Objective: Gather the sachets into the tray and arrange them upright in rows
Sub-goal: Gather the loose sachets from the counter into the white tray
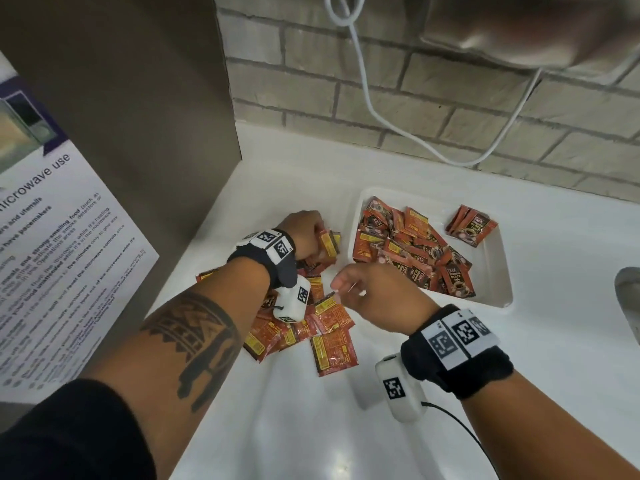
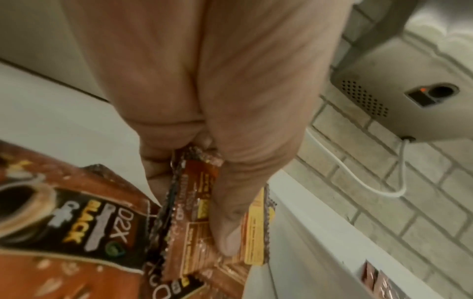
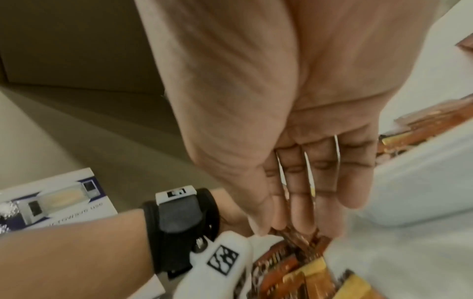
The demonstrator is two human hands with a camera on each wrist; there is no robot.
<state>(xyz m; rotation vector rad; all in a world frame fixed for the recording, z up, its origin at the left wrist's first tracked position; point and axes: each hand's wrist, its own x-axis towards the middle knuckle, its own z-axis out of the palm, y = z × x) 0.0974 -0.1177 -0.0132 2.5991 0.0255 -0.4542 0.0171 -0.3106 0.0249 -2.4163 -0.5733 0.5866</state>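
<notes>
Orange and black coffee sachets (image 1: 329, 327) lie loose in a heap on the white counter. My left hand (image 1: 313, 233) grips a small bundle of sachets (image 1: 329, 242) just left of the white tray (image 1: 493, 268); in the left wrist view my thumb (image 2: 225, 232) presses that bundle (image 2: 194, 202) against my curled fingers. My right hand (image 1: 346, 285) hovers over the heap with straight fingers (image 3: 302, 202), their tips at the sachets (image 3: 294, 238), holding nothing. In the tray, many sachets (image 1: 408, 251) lie jumbled flat, and a few sachets (image 1: 471, 225) lean upright at its far right.
A microwave (image 1: 138, 98) with a use notice (image 1: 59, 258) walls off the left. A brick wall (image 1: 415, 98) runs behind, where a white cable (image 1: 367, 95) hangs. A metal appliance (image 1: 519, 26) is overhead at right. A sink edge (image 1: 628, 292) shows at far right.
</notes>
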